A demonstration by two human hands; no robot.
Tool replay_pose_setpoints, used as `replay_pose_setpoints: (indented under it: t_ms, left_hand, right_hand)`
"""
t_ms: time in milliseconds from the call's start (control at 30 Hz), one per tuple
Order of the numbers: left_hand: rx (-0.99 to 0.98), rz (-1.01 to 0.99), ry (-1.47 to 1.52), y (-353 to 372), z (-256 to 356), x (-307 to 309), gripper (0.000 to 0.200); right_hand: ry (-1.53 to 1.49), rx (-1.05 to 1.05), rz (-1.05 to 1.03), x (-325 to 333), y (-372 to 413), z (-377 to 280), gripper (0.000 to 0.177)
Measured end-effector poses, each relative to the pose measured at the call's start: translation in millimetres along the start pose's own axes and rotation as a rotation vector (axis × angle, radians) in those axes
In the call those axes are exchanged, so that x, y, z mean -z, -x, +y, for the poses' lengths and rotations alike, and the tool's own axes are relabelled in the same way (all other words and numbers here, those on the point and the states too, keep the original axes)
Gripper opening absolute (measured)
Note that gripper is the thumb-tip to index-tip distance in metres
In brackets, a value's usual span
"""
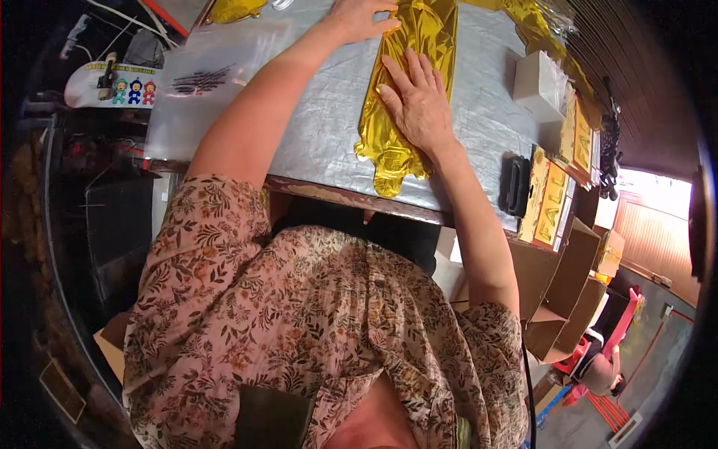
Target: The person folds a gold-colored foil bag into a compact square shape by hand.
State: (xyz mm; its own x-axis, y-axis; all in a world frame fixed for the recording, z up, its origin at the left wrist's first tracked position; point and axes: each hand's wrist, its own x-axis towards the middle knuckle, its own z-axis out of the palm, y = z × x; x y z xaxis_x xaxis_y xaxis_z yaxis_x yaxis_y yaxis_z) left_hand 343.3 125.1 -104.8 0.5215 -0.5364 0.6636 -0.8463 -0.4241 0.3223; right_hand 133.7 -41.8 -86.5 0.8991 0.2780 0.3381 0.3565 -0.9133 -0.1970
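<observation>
Right hand: the right hand (419, 101) lies flat, palm down, fingers slightly spread, on the gold foil balloon (389, 157); it grips nothing.
Left hand: the left hand (360, 18) is beyond the right hand, at the top edge of the view, with bent fingers touching the same foil; whether it pinches the foil cannot be told.
Balloon: deflated and crinkled, it runs lengthwise under both hands, and its near end just overhangs the table's front edge.
Surface: the table (321, 127) is covered in a wrinkled silver-grey sheet with a dark wooden rim towards the person.
Left of the left hand: a clear plastic bag (206, 78) with black print lies flat on the sheet.
Right of the right hand: a white box (537, 84) is nearby; nearer the person, a black object (514, 185) sits beside a stack of gold printed packs (555, 200).
Past the table's right edge: open cardboard boxes (562, 288) stand lower down.
Far left: a white board with cartoon figures (112, 86) sits in a dim corner.
Room: a brown ribbed wall (643, 82) is on the right, with a bright opening (658, 191) below it.
</observation>
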Motion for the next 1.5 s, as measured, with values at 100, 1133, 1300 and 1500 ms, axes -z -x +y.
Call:
replay_pose_setpoints:
  t_ms: [100,1133,1300,1500]
  left_hand:
    - [-0.022,0.011,0.007,-3.4,1.2,1.8,0.038]
    - [-0.226,-0.219,0.390,-48.1,35.4,-62.7,0.028]
    - [-0.229,-0.217,0.427,-48.1,33.6,-70.0,0.026]
    - [-0.273,-0.167,0.364,-49.6,39.7,-66.4,0.024]
  right_hand:
    - [0.008,-0.004,0.008,0.2,-1.2,1.3,0.057]
    - [0.014,0.082,0.065,7.4,7.2,-3.5,0.058]
    - [-0.010,0.209,-0.179,27.7,20.0,-15.1,0.059]
    - [-0.155,0.328,-0.355,50.2,54.8,-31.8,0.064]
